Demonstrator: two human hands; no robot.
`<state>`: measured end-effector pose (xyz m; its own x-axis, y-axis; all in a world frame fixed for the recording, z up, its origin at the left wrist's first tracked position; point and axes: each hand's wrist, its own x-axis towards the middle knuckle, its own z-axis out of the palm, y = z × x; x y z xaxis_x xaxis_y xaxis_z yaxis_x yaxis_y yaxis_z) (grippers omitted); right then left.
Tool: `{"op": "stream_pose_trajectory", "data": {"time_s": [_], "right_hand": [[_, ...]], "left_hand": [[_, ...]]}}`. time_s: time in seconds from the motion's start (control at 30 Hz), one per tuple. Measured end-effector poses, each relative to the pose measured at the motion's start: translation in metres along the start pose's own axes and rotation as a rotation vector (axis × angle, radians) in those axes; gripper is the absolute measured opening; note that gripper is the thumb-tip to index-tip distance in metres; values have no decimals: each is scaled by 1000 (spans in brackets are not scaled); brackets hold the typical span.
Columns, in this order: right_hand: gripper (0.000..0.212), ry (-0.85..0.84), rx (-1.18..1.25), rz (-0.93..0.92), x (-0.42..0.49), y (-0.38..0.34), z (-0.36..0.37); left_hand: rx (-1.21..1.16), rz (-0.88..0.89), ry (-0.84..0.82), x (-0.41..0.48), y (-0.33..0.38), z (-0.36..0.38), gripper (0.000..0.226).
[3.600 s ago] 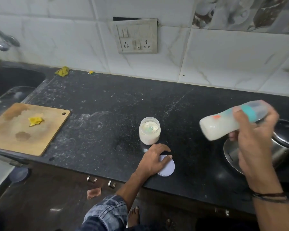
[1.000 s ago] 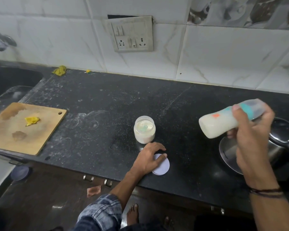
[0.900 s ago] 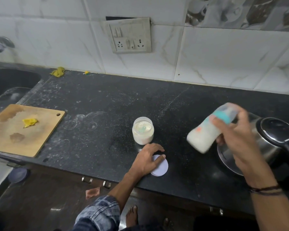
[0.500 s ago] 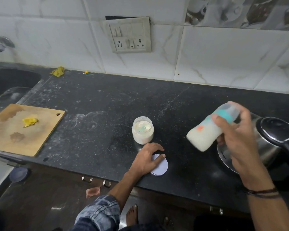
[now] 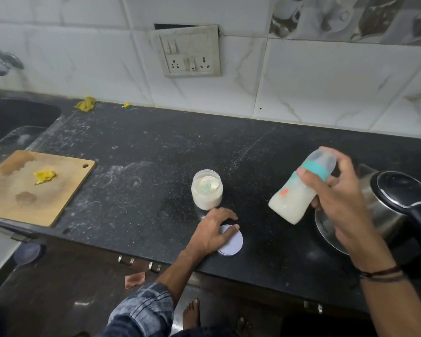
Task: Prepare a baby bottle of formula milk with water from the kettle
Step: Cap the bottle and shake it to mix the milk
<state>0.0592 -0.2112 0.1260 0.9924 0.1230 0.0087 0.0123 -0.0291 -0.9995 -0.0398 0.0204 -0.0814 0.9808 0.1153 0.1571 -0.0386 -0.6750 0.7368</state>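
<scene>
Tabletop (image 5: 156, 152): black, dusted with white powder.
Kettle (image 5: 394, 200): steel, black lid closed, at the right end; contents hidden.
Right hand (image 5: 338, 198): clamped round the bottle's teal collar, in the air.
Bottle (image 5: 294, 198): capped, milky liquid filling its lower part; a second earlier nearly level above the kettle, now steeper, base down-left, further left.
Left hand (image 5: 212, 233): unmoved, fingers relaxed on the lid.
Jar (image 5: 207, 190): open, upright mid-tabletop, holding white powder.
Lid (image 5: 232, 244): white, flat by the front edge.

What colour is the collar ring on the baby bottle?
Teal, on the baby bottle; head view.
</scene>
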Motion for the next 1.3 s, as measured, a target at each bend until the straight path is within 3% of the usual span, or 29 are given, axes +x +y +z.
{"op": "stream_pose_trajectory", "data": {"time_s": [0.17, 0.3, 0.43, 0.57, 0.73, 0.87, 1.03, 1.17, 1.3], "right_hand": [[52, 189, 162, -53, 4, -7, -2], [48, 23, 36, -13, 0, -2, 0], [58, 200, 175, -14, 3, -1, -1], [50, 33, 38, 24, 0, 5, 0], [49, 264, 213, -53, 8, -7, -6], [49, 23, -4, 13, 5, 3, -3], [48, 233, 117, -41, 6, -1, -7], [50, -6, -41, 14, 3, 3, -4], [50, 178, 135, -61, 4, -9, -4]], "left_hand": [[2, -7, 7, 0, 1, 0, 24], [-9, -5, 1, 0, -1, 1, 24], [-11, -17, 1, 0, 1, 1, 26], [-13, -15, -5, 0, 0, 0, 25], [-18, -18, 4, 0, 1, 1, 24], [-22, -9, -5, 0, 0, 0, 23], [-27, -23, -2, 0, 2, 0, 25], [-34, -18, -2, 0, 1, 1, 26], [-28, -24, 2, 0, 2, 1, 26]]}}
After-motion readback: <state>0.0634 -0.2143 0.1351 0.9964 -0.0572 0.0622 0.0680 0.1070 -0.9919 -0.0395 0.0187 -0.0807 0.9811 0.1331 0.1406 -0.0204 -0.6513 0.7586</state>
